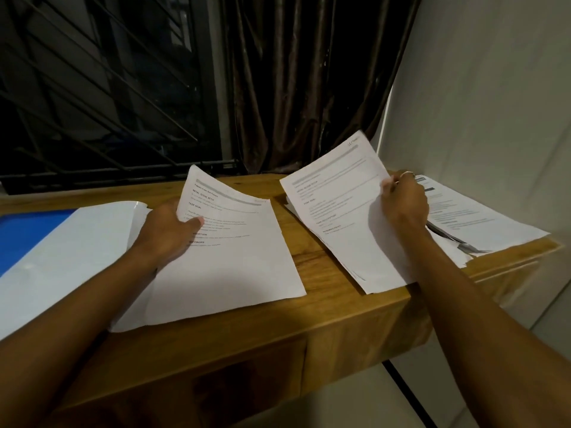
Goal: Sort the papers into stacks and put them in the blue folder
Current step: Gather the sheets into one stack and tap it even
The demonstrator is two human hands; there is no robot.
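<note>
Two printed sheets: your left hand (168, 231) grips one (228, 242) at frame centre; your right hand (404, 202) pinches another (336, 211), centre right, above the table (324, 307).

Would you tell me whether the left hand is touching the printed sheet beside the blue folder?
Touching: the head view shows the left hand gripping the printed sheet, thumb across its face.
</note>
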